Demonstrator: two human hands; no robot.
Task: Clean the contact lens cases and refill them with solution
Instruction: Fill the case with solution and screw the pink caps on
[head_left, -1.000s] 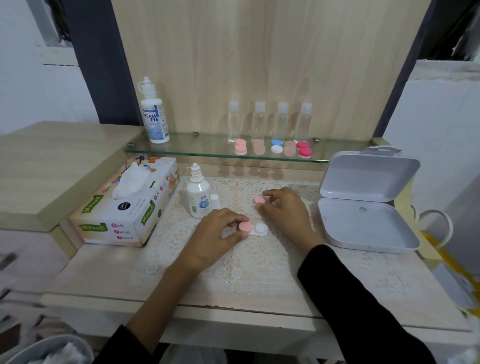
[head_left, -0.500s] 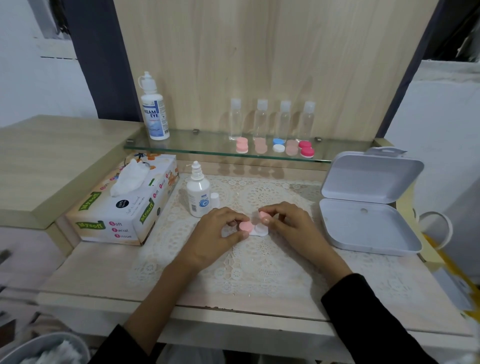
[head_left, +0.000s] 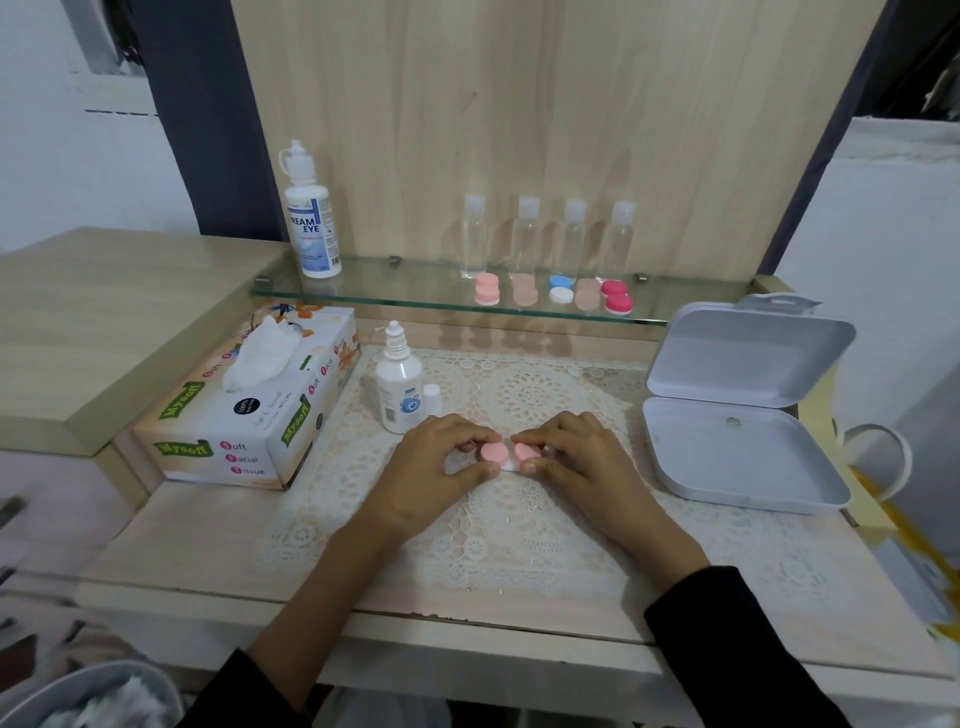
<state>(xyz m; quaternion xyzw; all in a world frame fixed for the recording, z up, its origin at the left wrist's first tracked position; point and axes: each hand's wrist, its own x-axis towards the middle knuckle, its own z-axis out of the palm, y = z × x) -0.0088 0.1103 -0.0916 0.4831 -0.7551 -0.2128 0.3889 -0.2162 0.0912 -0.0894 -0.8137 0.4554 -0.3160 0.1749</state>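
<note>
- pale wooden desk, covered by a lace mat; contact lens case is laid flat at the mat's middle, between both hands.
- left hand: fingers are curled round the left pink cap, which is held down on the case.
- right hand: right pink cap is pinched over its well; whether it is seated cannot be told.
- solution bottle, loose white cap beside it, is stood just behind the left hand.
- risk: the bottle could be knocked over by a lifted wrist and solution spilled.
- risk: right pink cap could be cross-threaded if turned while tilted; leakage would be caused.
</note>
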